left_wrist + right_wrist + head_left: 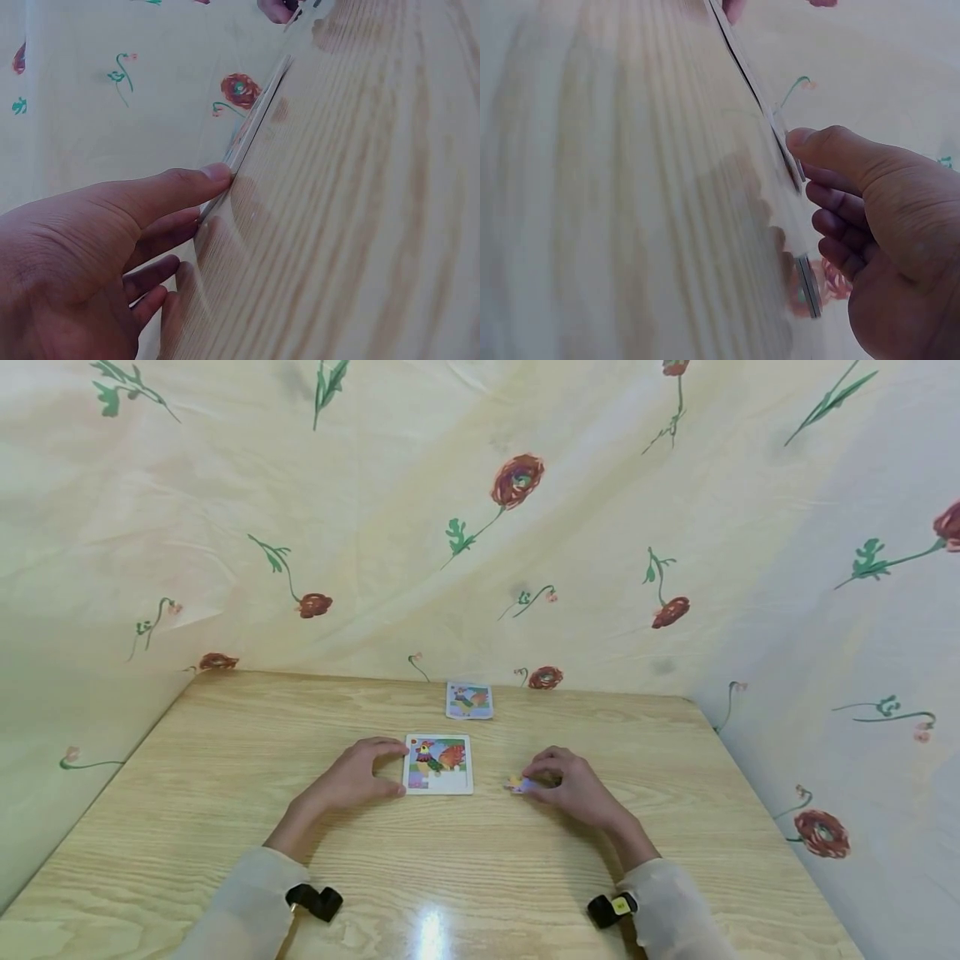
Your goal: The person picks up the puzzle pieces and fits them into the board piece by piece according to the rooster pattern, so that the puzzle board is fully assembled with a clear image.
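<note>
A square picture puzzle (438, 765) of a rooster in a white frame lies flat on the table; a white gap shows at its lower right. My left hand (360, 773) rests at its left edge, thumb and forefinger spread apart and touching the edge (259, 112). To the right of the frame, my right hand (570, 785) pinches a small purple and yellow puzzle piece (517, 784) between thumb and forefinger. That piece (795, 161) is seen nearly edge-on in the right wrist view, just off the tabletop or touching it; I cannot tell which.
Behind the frame lies a small card (469, 701) with the same rooster picture. A thin flat stack (808, 286) shows below my right fingers. The wooden table (420, 860) ends at a flowered cloth (375, 527) at the back and sides.
</note>
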Demonstrator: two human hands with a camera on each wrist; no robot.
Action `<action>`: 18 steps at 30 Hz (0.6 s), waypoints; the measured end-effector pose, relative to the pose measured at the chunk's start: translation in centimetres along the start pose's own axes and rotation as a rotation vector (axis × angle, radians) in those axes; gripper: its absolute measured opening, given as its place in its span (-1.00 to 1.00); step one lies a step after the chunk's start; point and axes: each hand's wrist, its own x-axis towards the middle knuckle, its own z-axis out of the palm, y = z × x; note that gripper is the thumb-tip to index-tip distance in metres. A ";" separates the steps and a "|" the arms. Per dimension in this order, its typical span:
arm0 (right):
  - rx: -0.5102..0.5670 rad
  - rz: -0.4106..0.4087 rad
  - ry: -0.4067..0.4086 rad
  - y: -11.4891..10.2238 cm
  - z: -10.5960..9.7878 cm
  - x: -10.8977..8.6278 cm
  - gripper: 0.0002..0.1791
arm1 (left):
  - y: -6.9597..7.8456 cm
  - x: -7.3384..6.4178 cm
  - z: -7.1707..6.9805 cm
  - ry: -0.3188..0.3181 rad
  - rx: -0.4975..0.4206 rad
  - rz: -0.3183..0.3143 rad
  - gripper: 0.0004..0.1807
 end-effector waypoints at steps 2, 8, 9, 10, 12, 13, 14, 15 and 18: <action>0.006 0.001 0.000 -0.2 0.3 0.3 -0.80 | 0.0 0.0 0.0 0.002 -0.004 -0.002 -0.32; -0.002 -0.033 0.012 -1.4 1.4 1.3 -0.80 | -0.1 0.0 0.0 0.005 0.002 0.005 -0.32; -0.003 -0.040 0.013 -1.6 1.6 1.5 -0.80 | -0.1 0.0 0.0 0.005 0.003 0.005 -0.32; -0.004 -0.045 0.016 -1.9 1.8 1.7 -0.80 | -0.1 0.0 0.0 0.006 0.004 0.003 -0.32; 0.007 -0.055 0.019 -2.5 2.2 2.1 -0.80 | -0.1 0.0 0.0 0.006 0.008 0.003 -0.32; 0.013 -0.059 0.020 -2.8 2.4 2.3 -0.80 | -0.1 0.0 0.0 0.007 0.010 0.003 -0.32; 0.015 -0.066 0.021 -3.1 2.7 2.5 -0.79 | -0.1 0.0 0.0 0.007 0.013 0.005 -0.32; 0.016 -0.073 0.022 -3.3 2.9 2.7 -0.79 | 0.0 0.0 0.0 0.007 0.014 0.006 -0.32; 0.020 -0.090 0.013 -4.0 3.6 3.4 -0.79 | 0.0 0.0 0.0 0.007 0.013 0.007 -0.33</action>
